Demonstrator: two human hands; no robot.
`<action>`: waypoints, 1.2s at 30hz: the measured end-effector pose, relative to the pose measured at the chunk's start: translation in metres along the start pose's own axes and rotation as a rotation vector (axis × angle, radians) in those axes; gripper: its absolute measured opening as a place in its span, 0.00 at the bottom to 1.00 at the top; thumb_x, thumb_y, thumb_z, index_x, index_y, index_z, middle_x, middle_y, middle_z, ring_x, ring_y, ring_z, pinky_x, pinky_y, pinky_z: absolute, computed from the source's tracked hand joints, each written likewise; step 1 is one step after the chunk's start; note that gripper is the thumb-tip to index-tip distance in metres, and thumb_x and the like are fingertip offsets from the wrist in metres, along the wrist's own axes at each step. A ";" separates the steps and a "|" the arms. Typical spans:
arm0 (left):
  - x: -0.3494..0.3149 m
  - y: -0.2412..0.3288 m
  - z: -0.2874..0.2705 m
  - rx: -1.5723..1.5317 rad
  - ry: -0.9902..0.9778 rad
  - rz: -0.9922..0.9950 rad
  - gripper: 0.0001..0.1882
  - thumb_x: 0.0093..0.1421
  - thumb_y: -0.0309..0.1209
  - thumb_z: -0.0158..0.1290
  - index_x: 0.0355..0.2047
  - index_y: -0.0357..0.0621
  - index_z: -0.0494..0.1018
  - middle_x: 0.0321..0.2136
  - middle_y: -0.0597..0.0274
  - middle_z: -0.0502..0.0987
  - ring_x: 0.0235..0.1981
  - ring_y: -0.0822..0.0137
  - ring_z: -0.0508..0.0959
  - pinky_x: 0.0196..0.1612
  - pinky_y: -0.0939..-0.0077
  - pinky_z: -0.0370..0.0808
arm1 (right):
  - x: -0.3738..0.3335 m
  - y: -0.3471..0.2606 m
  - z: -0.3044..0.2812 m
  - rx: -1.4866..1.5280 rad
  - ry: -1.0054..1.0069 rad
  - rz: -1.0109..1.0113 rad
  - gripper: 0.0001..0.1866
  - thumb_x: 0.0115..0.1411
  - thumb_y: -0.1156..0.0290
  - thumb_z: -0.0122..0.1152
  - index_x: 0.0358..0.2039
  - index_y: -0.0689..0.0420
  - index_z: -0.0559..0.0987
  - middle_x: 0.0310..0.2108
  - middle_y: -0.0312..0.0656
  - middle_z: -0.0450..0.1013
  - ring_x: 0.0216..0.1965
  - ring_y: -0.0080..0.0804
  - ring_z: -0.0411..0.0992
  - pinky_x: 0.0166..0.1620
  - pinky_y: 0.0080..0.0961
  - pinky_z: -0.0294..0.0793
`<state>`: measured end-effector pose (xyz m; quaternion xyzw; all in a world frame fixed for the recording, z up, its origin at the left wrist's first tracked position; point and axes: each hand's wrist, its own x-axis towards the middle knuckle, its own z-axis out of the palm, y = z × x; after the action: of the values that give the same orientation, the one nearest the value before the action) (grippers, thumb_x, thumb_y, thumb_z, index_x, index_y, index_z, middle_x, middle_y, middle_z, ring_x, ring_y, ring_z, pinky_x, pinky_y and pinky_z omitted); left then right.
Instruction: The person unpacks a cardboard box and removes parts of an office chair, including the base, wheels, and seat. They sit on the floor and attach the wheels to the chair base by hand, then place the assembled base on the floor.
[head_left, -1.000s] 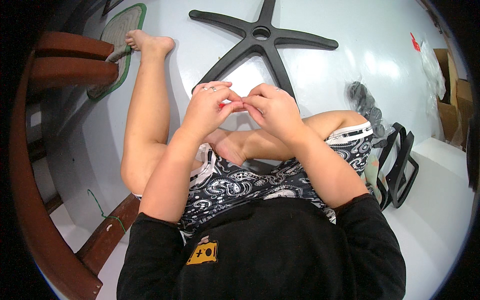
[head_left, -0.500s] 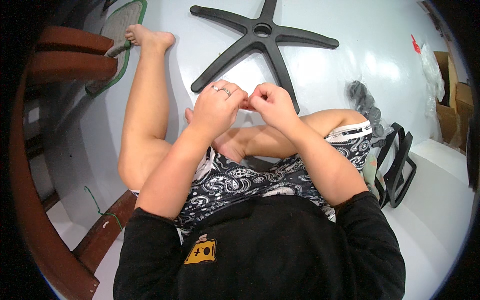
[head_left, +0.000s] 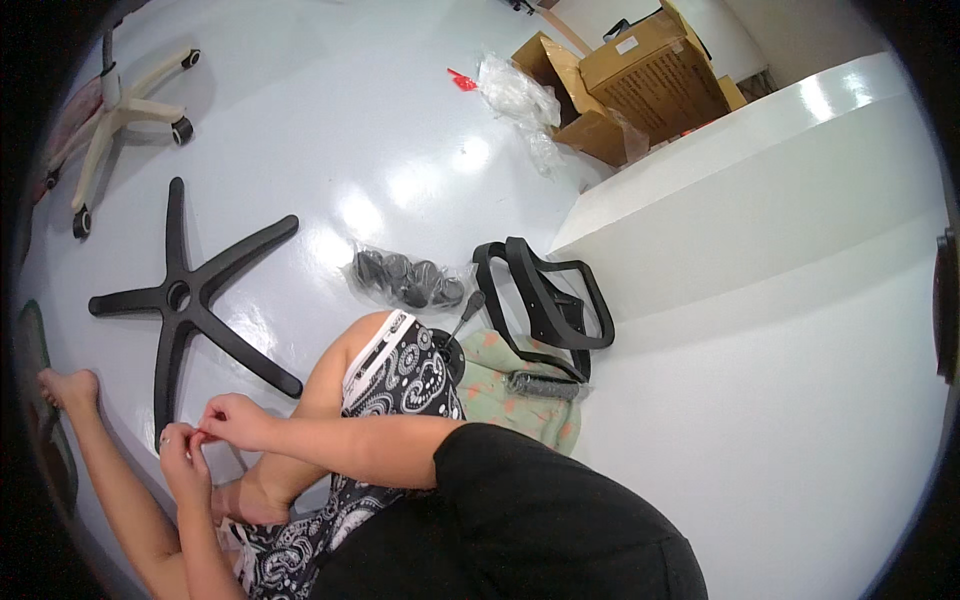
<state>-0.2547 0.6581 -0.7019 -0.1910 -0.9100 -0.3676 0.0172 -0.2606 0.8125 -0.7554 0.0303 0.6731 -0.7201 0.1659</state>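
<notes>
My left hand [head_left: 184, 462] and my right hand [head_left: 238, 420] meet fingertip to fingertip above my folded leg. Both have their fingers pinched; whatever lies between them is too small or too hidden to name. Just beyond the hands, a black five-armed chair base [head_left: 247, 352] lies on the floor, its round centre hole facing up. One of its arms reaches down close to my left hand.
By my right knee lie a clear bag of black casters [head_left: 405, 280], black armrest frames [head_left: 553, 322] and a green patterned cushion [head_left: 490, 405]. Cardboard boxes [head_left: 655, 90] and clear plastic wrap [head_left: 518, 95] are farther off. A white wheeled chair base [head_left: 117, 106] stands far left.
My view has swung to the right, bringing the boxes, armrest frames and cushion into fuller sight. Both hands stay pinched together and now appear at the lower left.
</notes>
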 end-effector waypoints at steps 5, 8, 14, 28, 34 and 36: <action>-0.014 -0.022 -0.004 -1.011 0.137 -0.396 0.07 0.61 0.29 0.46 0.38 0.41 0.64 0.38 0.60 0.69 0.39 0.70 0.71 0.42 0.75 0.69 | -0.016 -0.035 -0.004 -0.144 0.061 -0.247 0.28 0.42 0.66 0.66 0.44 0.59 0.69 0.43 0.48 0.64 0.47 0.43 0.63 0.49 0.32 0.63; -0.001 -0.013 0.006 -1.281 0.201 -0.530 0.15 0.61 0.31 0.45 0.48 0.43 0.61 0.42 0.59 0.69 0.44 0.69 0.70 0.46 0.76 0.68 | -0.009 -0.059 -0.022 0.006 -0.106 -0.186 0.18 0.42 0.66 0.65 0.33 0.60 0.74 0.34 0.46 0.70 0.38 0.42 0.69 0.42 0.30 0.68; 0.011 0.038 0.010 -0.539 0.250 -0.130 0.16 0.54 0.28 0.52 0.44 0.40 0.66 0.40 0.58 0.72 0.42 0.65 0.72 0.44 0.76 0.67 | -0.027 -0.070 -0.041 -0.794 -0.012 -0.555 0.11 0.42 0.65 0.64 0.26 0.56 0.77 0.24 0.44 0.69 0.29 0.44 0.71 0.34 0.35 0.70; -0.024 0.012 0.020 0.215 -0.602 -0.082 0.22 0.44 0.37 0.58 0.42 0.55 0.72 0.47 0.53 0.67 0.50 0.53 0.66 0.53 0.63 0.64 | -0.035 -0.034 -0.048 -1.272 -0.414 -0.058 0.20 0.47 0.61 0.57 0.40 0.59 0.72 0.38 0.52 0.69 0.40 0.46 0.71 0.42 0.39 0.72; -0.033 -0.008 0.021 0.161 -0.479 -0.060 0.13 0.42 0.32 0.57 0.32 0.54 0.78 0.44 0.62 0.70 0.49 0.57 0.66 0.50 0.65 0.67 | -0.042 -0.083 -0.035 -1.201 -0.671 0.157 0.21 0.47 0.56 0.59 0.40 0.55 0.73 0.37 0.52 0.69 0.40 0.50 0.70 0.43 0.39 0.69; -0.033 -0.004 0.020 0.082 -0.468 -0.108 0.14 0.44 0.30 0.56 0.35 0.52 0.76 0.43 0.60 0.71 0.48 0.57 0.67 0.49 0.66 0.67 | -0.045 -0.080 -0.042 -1.176 -0.684 0.117 0.19 0.47 0.59 0.59 0.39 0.54 0.75 0.36 0.51 0.70 0.40 0.48 0.70 0.43 0.37 0.69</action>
<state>-0.2233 0.6582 -0.7244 -0.2215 -0.9121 -0.2765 -0.2062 -0.2483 0.8658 -0.6706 -0.2578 0.8595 -0.1934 0.3966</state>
